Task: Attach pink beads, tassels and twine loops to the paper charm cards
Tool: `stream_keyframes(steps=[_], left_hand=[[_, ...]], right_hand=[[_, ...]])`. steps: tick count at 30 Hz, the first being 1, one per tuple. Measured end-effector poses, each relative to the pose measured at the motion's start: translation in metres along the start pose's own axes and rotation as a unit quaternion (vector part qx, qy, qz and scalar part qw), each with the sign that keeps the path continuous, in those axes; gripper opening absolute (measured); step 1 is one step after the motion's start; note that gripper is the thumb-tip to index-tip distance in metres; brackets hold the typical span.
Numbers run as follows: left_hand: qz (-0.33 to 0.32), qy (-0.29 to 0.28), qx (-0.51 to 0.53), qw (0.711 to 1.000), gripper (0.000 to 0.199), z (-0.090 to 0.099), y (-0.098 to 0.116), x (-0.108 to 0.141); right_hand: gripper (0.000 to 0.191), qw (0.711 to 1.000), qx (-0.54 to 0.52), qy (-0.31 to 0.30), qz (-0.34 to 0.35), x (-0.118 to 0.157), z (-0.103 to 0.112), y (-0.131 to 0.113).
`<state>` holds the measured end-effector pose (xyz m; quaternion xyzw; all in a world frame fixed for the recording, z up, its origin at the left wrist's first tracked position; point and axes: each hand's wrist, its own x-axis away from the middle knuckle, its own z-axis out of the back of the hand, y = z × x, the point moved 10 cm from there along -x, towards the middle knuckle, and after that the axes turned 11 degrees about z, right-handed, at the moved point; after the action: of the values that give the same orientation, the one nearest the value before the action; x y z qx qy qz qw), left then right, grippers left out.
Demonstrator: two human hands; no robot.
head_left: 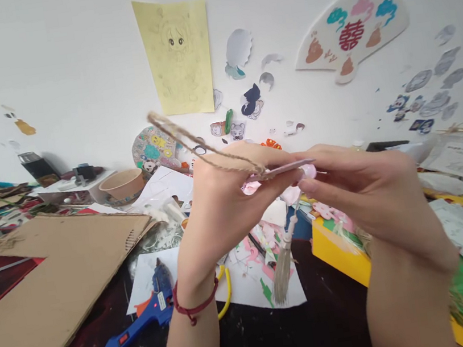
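Observation:
Both hands are raised over the table around a thin, flat pink piece [288, 167], seen nearly edge-on. My left hand [234, 196] pinches it between thumb and fingers. A loop of brown twine [206, 148] rises from its left end over that hand. My right hand [373, 199] has its fingertips closed at the other end, on a small shiny pinkish-purple bead [309, 172]. Below hangs a pale grey tassel [283, 269]. How tassel, bead and flat piece join is hidden by the fingers.
A blue hot glue gun [148, 317] lies on white paper [292, 297] with pink and green scraps. Cardboard [69, 276] covers the left side. A yellow box [337, 250] stands right; a round tan bowl [122, 183] sits behind. Drawings, including a yellow sheet [179, 60], hang on the wall.

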<state>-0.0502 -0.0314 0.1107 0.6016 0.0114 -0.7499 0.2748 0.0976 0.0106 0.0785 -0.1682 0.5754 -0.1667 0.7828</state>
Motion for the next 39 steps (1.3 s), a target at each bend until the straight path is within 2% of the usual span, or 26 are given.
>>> stream_keyframes(steps=[9, 17, 24, 28, 39], left_hand=[[-0.001, 0.011, -0.035, 0.999, 0.01, 0.001, 0.003, 0.003], [-0.018, 0.018, -0.033, 0.999, 0.009, 0.003, 0.008, 0.004], [0.053, -0.001, 0.071, 0.996, 0.009, 0.002, -0.008, 0.0], [0.053, 0.0, 0.057, 0.997, 0.01, 0.001, -0.009, -0.001], [0.04, -0.006, -0.009, 0.999, 0.012, 0.001, 0.0, -0.001]], right_hand=[[0.032, 1.0, 0.001, -0.013, 0.019, -0.001, -0.005, -0.01], [0.029, 0.998, -0.016, -0.002, 0.058, -0.002, -0.006, -0.008], [0.033, 0.999, -0.047, 0.004, 0.024, 0.0, -0.002, 0.005], [0.034, 0.999, -0.043, 0.002, 0.02, -0.001, -0.003, 0.007], [0.035, 0.998, -0.018, -0.004, 0.068, -0.004, -0.007, -0.008]])
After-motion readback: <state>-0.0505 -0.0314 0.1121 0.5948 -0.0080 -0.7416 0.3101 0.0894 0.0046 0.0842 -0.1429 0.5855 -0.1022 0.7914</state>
